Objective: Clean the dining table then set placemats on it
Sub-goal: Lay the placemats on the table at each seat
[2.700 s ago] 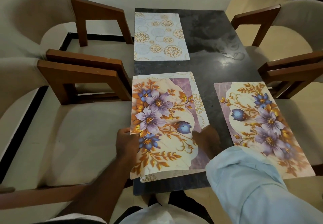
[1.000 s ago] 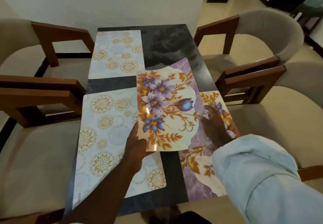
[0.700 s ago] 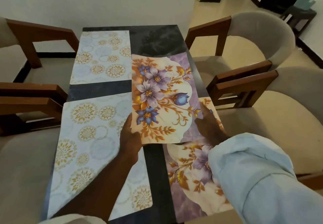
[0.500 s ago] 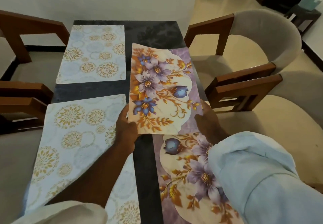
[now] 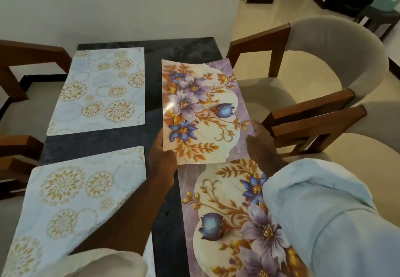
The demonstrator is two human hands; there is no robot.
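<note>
A floral placemat [image 5: 201,112] with purple and blue flowers hangs slightly curled over the far right part of the dark marble table [image 5: 151,95]. My left hand [image 5: 161,157] pinches its near left corner, and my right hand [image 5: 260,144] grips its near right edge. A second floral placemat [image 5: 225,218] lies flat on the near right of the table, partly under my right sleeve. Two pale placemats with gold circles lie on the left side, one far [image 5: 99,90] and one near [image 5: 71,201].
Wooden chairs with beige cushions flank the table: two on the right [image 5: 320,108] close to the table edge, two on the left [image 5: 19,147]. A white wall stands behind the table's far end. Tiled floor opens at the back right.
Both hands lifted the floral placemat off the near left stack and carried it right and forward, to the far right of the table. A pale placemat that lay beneath it is exposed.
</note>
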